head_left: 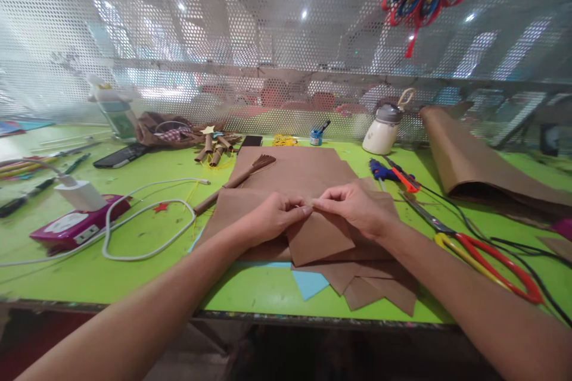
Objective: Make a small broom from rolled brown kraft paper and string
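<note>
Between my two hands is a small square of brown paper (319, 240), pinched along its far edge. My left hand (277, 214) grips that edge with thumb and forefinger. Close beside it, almost touching, my right hand (355, 208) pinches the same edge. Under them lie larger brown paper sheets (290, 166), with several cut brown pieces (379, 289) fanned out toward me. A corner of light blue paper (310, 283) shows beneath. Left of the hands, a rolled brown paper tube with a fringed end (241, 181) rests on the sheets.
At right lie large scissors (482, 256), a blue glue gun (386, 171) with a black cord and a big folded brown sheet (473, 161). A white bottle (382, 128) stands behind. At left are a purple power strip (80, 226), a white cable (147, 256) and small paper rolls (217, 152).
</note>
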A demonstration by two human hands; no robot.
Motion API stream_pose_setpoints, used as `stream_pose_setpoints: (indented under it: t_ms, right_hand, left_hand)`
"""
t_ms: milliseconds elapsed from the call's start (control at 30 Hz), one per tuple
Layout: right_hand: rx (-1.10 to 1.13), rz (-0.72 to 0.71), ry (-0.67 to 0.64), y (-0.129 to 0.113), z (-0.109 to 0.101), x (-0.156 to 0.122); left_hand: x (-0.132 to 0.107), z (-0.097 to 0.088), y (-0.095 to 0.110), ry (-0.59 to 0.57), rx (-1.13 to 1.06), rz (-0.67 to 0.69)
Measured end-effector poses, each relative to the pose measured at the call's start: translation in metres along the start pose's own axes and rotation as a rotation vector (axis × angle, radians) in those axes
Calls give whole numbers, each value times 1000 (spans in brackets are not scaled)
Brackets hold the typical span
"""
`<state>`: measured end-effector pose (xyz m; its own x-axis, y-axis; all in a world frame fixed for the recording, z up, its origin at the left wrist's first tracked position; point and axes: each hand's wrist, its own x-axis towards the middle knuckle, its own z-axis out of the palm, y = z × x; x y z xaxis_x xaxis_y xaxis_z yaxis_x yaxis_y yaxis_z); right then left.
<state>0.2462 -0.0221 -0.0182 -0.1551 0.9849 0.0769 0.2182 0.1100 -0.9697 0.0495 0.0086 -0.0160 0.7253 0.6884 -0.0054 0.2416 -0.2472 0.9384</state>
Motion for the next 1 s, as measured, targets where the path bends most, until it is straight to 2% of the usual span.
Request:
stream_pose_setpoints:
  t_ms: [167,267,400,533,1000]
  right_hand:
    - [124,29,-71,-5,-13,1]
    - [108,26,-97,-5,-15,1]
    - [13,-30,-44,-3,-8,0]
    - [25,-39,21,-2,-3,0]
    - [-105,-147,75,-3,4,-2]
  left_hand:
    - [-2,-1,0,4,-54,-14]
    - [-2,-1,0,15,-58,-4]
    - [-2,0,2,20,-12,23]
    - [-2,-1,2,24,19,42]
    - [1,2,4,54,65,44]
